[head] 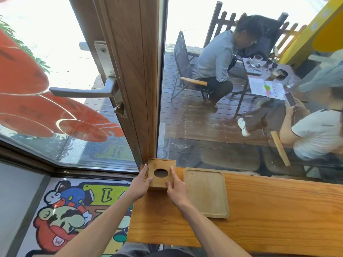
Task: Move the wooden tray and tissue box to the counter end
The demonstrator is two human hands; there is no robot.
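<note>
A wooden tissue box with a dark oval hole in its top stands at the far left end of the wooden counter, against the door frame. My left hand grips its left side and my right hand holds its right side and front corner. Just right of the box lies the shallow wooden tray, flat on the counter, almost touching my right hand.
A wooden door frame with a metal handle rises behind the box. Glass runs along the counter's far edge; outside, people sit at a small table. A cartoon floor mat lies left of the counter.
</note>
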